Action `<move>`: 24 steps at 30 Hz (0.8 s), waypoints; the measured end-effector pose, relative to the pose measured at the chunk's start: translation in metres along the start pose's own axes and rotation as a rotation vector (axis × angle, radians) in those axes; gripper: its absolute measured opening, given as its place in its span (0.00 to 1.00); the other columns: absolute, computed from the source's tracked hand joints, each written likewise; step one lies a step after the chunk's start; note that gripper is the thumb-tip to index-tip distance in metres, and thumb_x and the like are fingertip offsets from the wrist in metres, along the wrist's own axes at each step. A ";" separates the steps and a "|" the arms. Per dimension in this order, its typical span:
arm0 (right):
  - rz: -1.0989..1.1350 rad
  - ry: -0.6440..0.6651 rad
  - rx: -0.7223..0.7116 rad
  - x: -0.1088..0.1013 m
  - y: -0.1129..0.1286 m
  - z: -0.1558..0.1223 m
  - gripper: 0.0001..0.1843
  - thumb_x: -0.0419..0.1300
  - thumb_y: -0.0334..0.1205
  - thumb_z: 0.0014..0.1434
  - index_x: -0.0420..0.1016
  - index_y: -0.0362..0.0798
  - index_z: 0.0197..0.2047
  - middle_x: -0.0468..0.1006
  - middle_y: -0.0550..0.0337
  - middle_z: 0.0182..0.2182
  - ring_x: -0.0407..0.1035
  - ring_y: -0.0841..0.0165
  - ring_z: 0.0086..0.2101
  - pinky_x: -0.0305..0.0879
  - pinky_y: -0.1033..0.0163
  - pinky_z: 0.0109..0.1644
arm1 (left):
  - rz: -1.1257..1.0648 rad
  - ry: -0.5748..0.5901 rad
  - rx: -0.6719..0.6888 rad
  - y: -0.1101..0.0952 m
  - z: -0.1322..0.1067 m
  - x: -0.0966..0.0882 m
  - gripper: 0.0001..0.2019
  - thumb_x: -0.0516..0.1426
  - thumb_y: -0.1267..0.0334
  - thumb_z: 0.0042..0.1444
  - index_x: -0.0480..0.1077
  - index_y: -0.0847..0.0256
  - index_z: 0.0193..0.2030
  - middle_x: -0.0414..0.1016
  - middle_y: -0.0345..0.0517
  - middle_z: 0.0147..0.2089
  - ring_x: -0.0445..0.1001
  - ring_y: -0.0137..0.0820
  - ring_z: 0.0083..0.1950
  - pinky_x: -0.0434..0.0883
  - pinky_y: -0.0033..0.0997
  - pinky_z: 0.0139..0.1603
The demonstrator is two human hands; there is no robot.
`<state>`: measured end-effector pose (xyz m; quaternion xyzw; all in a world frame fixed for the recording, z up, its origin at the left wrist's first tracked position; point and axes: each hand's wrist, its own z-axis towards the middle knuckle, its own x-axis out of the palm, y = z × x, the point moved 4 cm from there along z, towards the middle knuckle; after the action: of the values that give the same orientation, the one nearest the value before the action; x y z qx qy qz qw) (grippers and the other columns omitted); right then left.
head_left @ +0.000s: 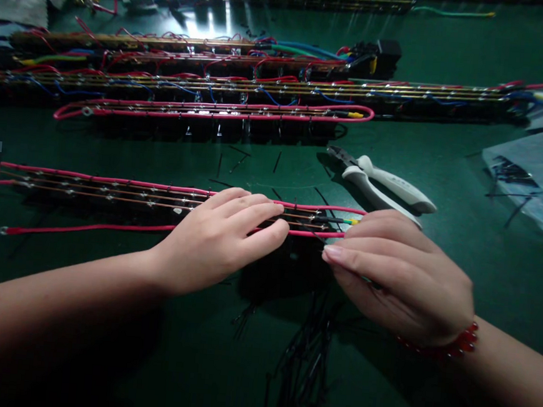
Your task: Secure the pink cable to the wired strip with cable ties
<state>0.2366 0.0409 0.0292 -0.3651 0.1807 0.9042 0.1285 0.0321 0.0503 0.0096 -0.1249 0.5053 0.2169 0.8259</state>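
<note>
A long black strip assembly (84, 190) with copper rods and solder points lies across the green table. A red cable (95, 227) runs along both its long sides, with a ring terminal at the left end. Over the strip's right half rests my left hand (221, 240), palm down, its fingers stretched and lying on the strip and cable. At the right end, my right hand (402, 273) pinches a thin black cable tie (316, 236) between thumb and forefinger, beside the red cable. My curled fingers hide the cable's right bend. A yellow-green wire end shows near my knuckles.
White-handled cutting pliers (395, 187) lie just beyond my right hand. Loose black cable ties (306, 357) are heaped near the front. Several wired strips (213, 108) stretch across the back. A clear plastic bag (541, 174) of black ties sits at right.
</note>
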 end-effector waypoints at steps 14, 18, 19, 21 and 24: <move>-0.151 -0.200 0.276 0.005 -0.020 -0.017 0.10 0.64 0.28 0.59 0.72 0.51 0.40 0.76 0.61 0.30 0.73 0.68 0.30 0.71 0.61 0.32 | 0.107 -0.008 0.043 -0.002 0.004 -0.004 0.08 0.56 0.75 0.65 0.72 0.67 0.48 0.80 0.58 0.50 0.81 0.41 0.48 0.79 0.43 0.49; -0.272 -0.212 0.374 0.007 -0.026 -0.018 0.08 0.64 0.31 0.62 0.71 0.52 0.41 0.77 0.62 0.32 0.74 0.68 0.31 0.71 0.62 0.32 | 0.113 -0.023 0.052 -0.001 0.005 -0.005 0.07 0.56 0.75 0.65 0.73 0.68 0.47 0.81 0.58 0.48 0.81 0.41 0.46 0.79 0.42 0.46; -0.288 -0.195 0.385 0.007 -0.027 -0.018 0.07 0.64 0.32 0.62 0.71 0.52 0.41 0.76 0.62 0.32 0.74 0.68 0.31 0.71 0.62 0.32 | 0.105 -0.023 0.048 -0.001 0.005 -0.005 0.07 0.55 0.75 0.65 0.73 0.68 0.47 0.81 0.58 0.48 0.81 0.42 0.46 0.79 0.42 0.46; -0.292 -0.151 0.402 0.009 -0.028 -0.017 0.06 0.63 0.33 0.63 0.69 0.52 0.41 0.76 0.62 0.32 0.73 0.68 0.30 0.71 0.63 0.32 | 0.086 -0.013 0.035 -0.001 0.004 -0.004 0.07 0.54 0.74 0.65 0.73 0.67 0.46 0.80 0.59 0.50 0.81 0.42 0.47 0.79 0.43 0.46; -0.270 -0.103 0.416 0.010 -0.029 -0.018 0.05 0.61 0.34 0.65 0.68 0.54 0.41 0.76 0.61 0.33 0.74 0.67 0.32 0.73 0.61 0.34 | 0.068 0.014 -0.007 0.000 0.003 -0.002 0.09 0.53 0.74 0.66 0.73 0.65 0.46 0.78 0.62 0.56 0.79 0.47 0.54 0.79 0.47 0.50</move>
<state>0.2508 0.0608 0.0031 -0.3051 0.3060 0.8395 0.3294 0.0338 0.0507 0.0124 -0.1118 0.5141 0.2458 0.8141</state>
